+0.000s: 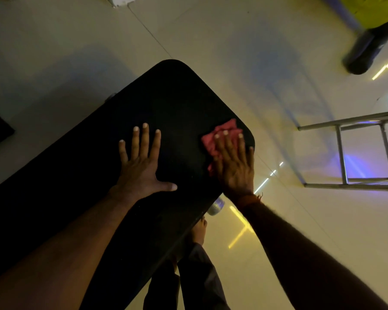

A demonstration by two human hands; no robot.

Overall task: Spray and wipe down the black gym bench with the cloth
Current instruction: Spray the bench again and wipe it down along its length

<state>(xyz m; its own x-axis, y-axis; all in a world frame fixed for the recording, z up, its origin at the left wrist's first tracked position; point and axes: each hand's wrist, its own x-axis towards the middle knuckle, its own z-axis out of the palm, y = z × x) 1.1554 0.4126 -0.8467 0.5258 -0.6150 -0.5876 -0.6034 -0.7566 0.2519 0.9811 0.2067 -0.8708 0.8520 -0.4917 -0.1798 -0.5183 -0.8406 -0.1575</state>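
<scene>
Your left hand [141, 173] lies flat on the black bench [143, 99], near its middle, grip apart with all 5 fingers spread and holding nothing. Your right hand [233, 166] presses the red cloth [225, 128] down at the bench's right corner, little finger at the edge. That grip is flat too, fingers straight, not curled round the cloth. The cloth is bunched and pokes out past your fingertips on the far side. A metal frame [343, 153] stands on the pale floor [211, 41], well apart to the right.
</scene>
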